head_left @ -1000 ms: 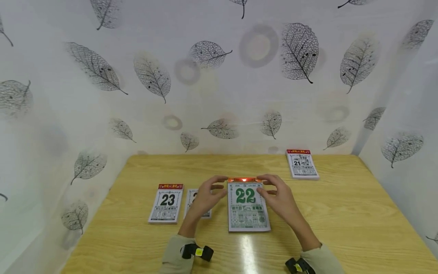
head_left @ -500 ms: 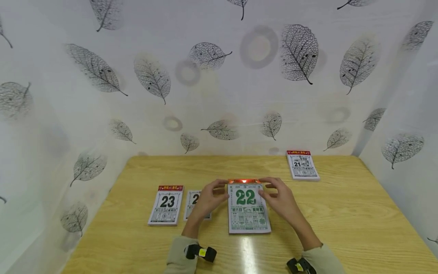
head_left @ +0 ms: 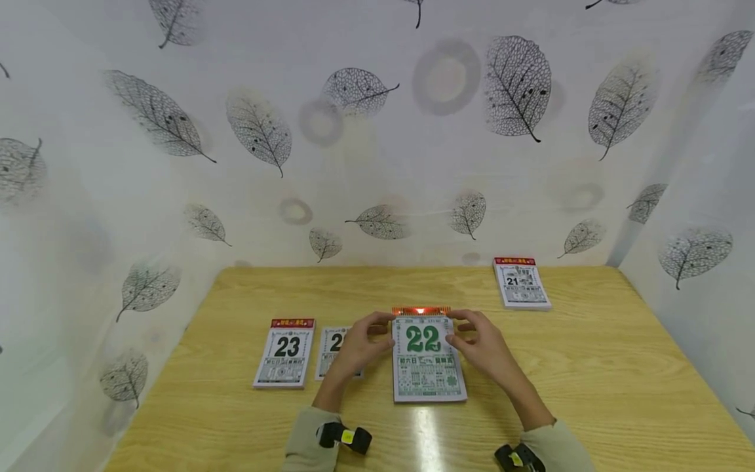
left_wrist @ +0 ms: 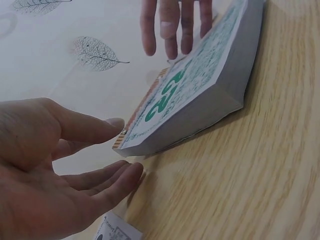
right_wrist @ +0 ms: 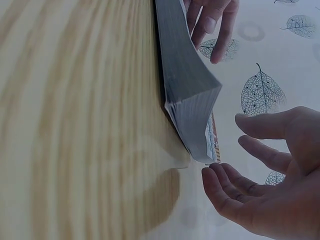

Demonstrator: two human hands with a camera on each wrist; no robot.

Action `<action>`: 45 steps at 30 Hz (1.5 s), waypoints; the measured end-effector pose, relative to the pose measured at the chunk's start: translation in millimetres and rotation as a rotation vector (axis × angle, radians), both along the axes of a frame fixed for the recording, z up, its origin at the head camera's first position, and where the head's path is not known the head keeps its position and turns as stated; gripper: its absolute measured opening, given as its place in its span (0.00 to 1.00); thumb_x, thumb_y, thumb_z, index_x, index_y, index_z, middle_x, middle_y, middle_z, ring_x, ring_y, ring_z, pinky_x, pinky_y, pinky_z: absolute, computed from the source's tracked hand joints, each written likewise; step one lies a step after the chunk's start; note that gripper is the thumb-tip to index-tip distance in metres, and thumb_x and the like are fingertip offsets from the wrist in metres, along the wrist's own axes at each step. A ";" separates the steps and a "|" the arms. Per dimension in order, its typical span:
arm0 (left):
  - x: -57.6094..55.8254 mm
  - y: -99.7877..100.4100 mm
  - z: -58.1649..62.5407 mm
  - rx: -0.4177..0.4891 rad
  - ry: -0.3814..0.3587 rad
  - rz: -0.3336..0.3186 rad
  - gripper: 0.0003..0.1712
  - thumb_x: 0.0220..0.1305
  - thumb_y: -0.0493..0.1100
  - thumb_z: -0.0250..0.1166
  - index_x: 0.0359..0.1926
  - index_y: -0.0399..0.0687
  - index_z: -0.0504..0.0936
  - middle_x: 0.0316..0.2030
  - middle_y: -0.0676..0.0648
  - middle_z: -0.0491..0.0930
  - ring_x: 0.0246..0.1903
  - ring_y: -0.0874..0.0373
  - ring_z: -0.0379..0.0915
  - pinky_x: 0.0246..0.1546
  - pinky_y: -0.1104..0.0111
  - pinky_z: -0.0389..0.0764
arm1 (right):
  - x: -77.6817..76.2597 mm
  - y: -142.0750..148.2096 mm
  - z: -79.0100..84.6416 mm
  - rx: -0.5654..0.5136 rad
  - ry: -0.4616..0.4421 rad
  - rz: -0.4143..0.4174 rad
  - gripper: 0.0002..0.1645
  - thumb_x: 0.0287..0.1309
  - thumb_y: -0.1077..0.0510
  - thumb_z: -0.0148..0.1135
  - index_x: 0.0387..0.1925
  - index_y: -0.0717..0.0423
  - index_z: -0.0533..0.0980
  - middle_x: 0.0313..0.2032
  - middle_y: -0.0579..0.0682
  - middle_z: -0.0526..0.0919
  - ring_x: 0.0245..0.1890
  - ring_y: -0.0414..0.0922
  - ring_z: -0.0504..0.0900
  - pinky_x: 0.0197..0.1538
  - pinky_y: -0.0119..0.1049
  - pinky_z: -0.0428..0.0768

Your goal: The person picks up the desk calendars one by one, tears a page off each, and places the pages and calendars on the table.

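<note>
A thick tear-off calendar [head_left: 429, 377] with a green 22 and a shiny red-orange header lies flat in the middle of the table. Beside its upper left corner is my left hand [head_left: 361, 344], fingers extended and slightly bent. In the left wrist view, thumb and fingers of the left hand [left_wrist: 55, 170] stand apart at the corner of the calendar [left_wrist: 220, 67]. My right hand [head_left: 486, 347] is at the upper right corner with a similar spread. In the right wrist view, fingertips of the right hand [right_wrist: 270, 192] are at the header end; contact is unclear.
To the left lies a smaller calendar [head_left: 285, 357] showing 23. Another small calendar [head_left: 329, 354] is partly covered by my left hand. A third one [head_left: 522, 285], showing 21, lies at the back right of the wooden table [head_left: 590, 367]. A leaf-patterned backdrop [head_left: 377, 164] rises behind.
Both hands have shifted slightly toward me along the calendar's sides, the left also a little to the right. The calendars stay where they were.
</note>
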State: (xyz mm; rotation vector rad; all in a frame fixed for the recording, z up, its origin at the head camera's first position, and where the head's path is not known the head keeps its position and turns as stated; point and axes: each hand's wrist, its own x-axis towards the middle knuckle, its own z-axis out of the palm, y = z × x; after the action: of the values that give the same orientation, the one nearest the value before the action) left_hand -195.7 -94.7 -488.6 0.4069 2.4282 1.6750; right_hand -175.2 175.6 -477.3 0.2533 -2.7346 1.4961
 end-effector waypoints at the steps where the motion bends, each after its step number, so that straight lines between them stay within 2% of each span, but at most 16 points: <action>1: 0.1 0.5 -0.2 -0.007 0.001 0.005 0.26 0.64 0.31 0.69 0.63 0.41 0.78 0.60 0.35 0.78 0.59 0.37 0.75 0.61 0.43 0.76 | -0.6 0.3 -0.5 0.003 -0.003 0.004 0.26 0.63 0.67 0.68 0.62 0.62 0.76 0.59 0.65 0.76 0.56 0.63 0.79 0.54 0.52 0.85; 6: 1.9 3.6 -4.5 -0.049 -0.026 0.025 0.26 0.63 0.33 0.70 0.62 0.44 0.80 0.57 0.38 0.79 0.57 0.41 0.76 0.60 0.44 0.76 | -1.5 2.2 -3.1 0.031 -0.034 0.017 0.26 0.62 0.67 0.69 0.61 0.62 0.76 0.58 0.65 0.77 0.54 0.61 0.81 0.52 0.50 0.85; 9: 4.0 5.4 -7.6 -0.060 -0.038 0.028 0.25 0.64 0.35 0.69 0.62 0.44 0.80 0.59 0.39 0.77 0.58 0.42 0.75 0.60 0.45 0.76 | -0.3 2.4 -5.2 0.041 -0.063 0.023 0.26 0.61 0.67 0.69 0.61 0.62 0.76 0.57 0.63 0.78 0.52 0.59 0.82 0.50 0.48 0.86; 16: 7.0 9.1 -6.0 -0.085 0.008 0.024 0.25 0.62 0.32 0.69 0.61 0.39 0.80 0.60 0.37 0.76 0.57 0.41 0.77 0.59 0.48 0.79 | 2.3 1.3 -6.2 0.030 -0.083 0.063 0.27 0.59 0.68 0.71 0.60 0.64 0.75 0.53 0.63 0.78 0.48 0.57 0.83 0.46 0.44 0.86; 22: 8.4 15.7 -4.5 -0.005 -0.076 0.009 0.32 0.56 0.22 0.67 0.64 0.29 0.76 0.58 0.30 0.77 0.51 0.41 0.82 0.49 0.62 0.86 | 3.3 -0.1 -7.8 0.058 -0.091 0.058 0.28 0.55 0.70 0.73 0.58 0.66 0.77 0.50 0.62 0.77 0.45 0.52 0.83 0.44 0.39 0.86; 24: 8.9 18.3 -5.0 0.007 -0.085 0.024 0.33 0.54 0.20 0.66 0.63 0.27 0.75 0.56 0.30 0.78 0.49 0.40 0.83 0.47 0.63 0.87 | 3.3 -1.3 -8.6 0.061 -0.093 0.052 0.27 0.55 0.70 0.73 0.57 0.66 0.78 0.50 0.62 0.76 0.44 0.52 0.83 0.43 0.38 0.86; 28: 9.4 22.2 -4.6 -0.044 -0.047 0.087 0.35 0.48 0.19 0.68 0.61 0.30 0.79 0.58 0.31 0.76 0.54 0.37 0.79 0.54 0.56 0.84 | 3.2 -4.6 -8.1 0.038 -0.084 0.043 0.26 0.53 0.72 0.73 0.56 0.69 0.78 0.51 0.64 0.75 0.45 0.54 0.82 0.42 0.37 0.86; 31: 9.2 24.6 -3.6 -0.073 -0.027 0.121 0.36 0.46 0.20 0.69 0.61 0.34 0.80 0.64 0.33 0.72 0.59 0.36 0.74 0.60 0.53 0.79 | 3.2 -6.6 -5.3 0.017 -0.087 0.022 0.26 0.53 0.74 0.72 0.55 0.70 0.78 0.53 0.65 0.74 0.49 0.58 0.82 0.46 0.40 0.87; 35: 7.5 27.6 -3.3 -0.012 -0.017 0.118 0.39 0.46 0.16 0.65 0.63 0.32 0.78 0.66 0.34 0.68 0.62 0.36 0.73 0.62 0.56 0.78 | 3.6 -7.1 -0.7 0.011 -0.082 -0.022 0.24 0.53 0.76 0.70 0.54 0.67 0.80 0.55 0.63 0.75 0.55 0.65 0.80 0.53 0.48 0.85; 37: 6.5 28.8 -4.3 0.038 -0.008 0.113 0.40 0.45 0.14 0.63 0.64 0.30 0.77 0.66 0.33 0.66 0.63 0.36 0.72 0.63 0.57 0.77 | 3.3 -6.4 0.3 -0.003 -0.077 -0.033 0.24 0.54 0.76 0.69 0.54 0.66 0.80 0.55 0.63 0.75 0.56 0.67 0.80 0.54 0.50 0.85; 42: 5.5 29.9 -8.2 0.152 -0.036 0.125 0.44 0.44 0.13 0.62 0.67 0.35 0.75 0.70 0.30 0.63 0.65 0.33 0.69 0.64 0.58 0.74 | 0.8 -4.8 -0.8 -0.069 -0.082 -0.025 0.26 0.55 0.77 0.67 0.57 0.65 0.80 0.59 0.64 0.72 0.54 0.67 0.81 0.49 0.44 0.87; 45: 4.5 29.2 -9.1 0.216 -0.070 0.134 0.45 0.47 0.13 0.62 0.68 0.40 0.75 0.70 0.33 0.65 0.66 0.35 0.69 0.64 0.58 0.75 | -1.6 -2.7 -1.5 -0.099 -0.083 -0.016 0.27 0.57 0.76 0.66 0.59 0.64 0.79 0.61 0.65 0.71 0.55 0.66 0.81 0.49 0.43 0.87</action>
State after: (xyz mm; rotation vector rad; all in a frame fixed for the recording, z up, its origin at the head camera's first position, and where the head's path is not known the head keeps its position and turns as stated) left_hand -191.1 -65.6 -497.6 0.2120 2.2780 1.9816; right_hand -176.7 172.9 -478.8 0.1709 -2.7066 1.6696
